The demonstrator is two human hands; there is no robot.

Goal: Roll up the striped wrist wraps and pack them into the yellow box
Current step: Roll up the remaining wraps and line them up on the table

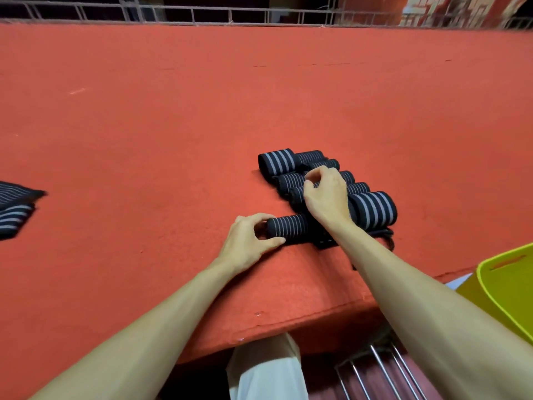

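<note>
Several rolled black wrist wraps with grey stripes (278, 162) lie side by side in a cluster on the red surface (173, 125). My left hand (248, 241) grips the left end of the nearest roll (288, 226), thumb and fingers curled round it. My right hand (324, 192) reaches over the cluster, and its fingertips pinch a roll in the middle. A thicker roll (375, 207) lies at the right of the cluster. The yellow box (507, 287) stands below the surface's edge at the lower right; I see only part of it.
Unrolled striped wraps (14, 209) lie flat at the left edge of the red surface. A metal railing (202, 15) runs along the far side. Below the near edge are metal bars (380, 370) and a white trouser leg (265, 368).
</note>
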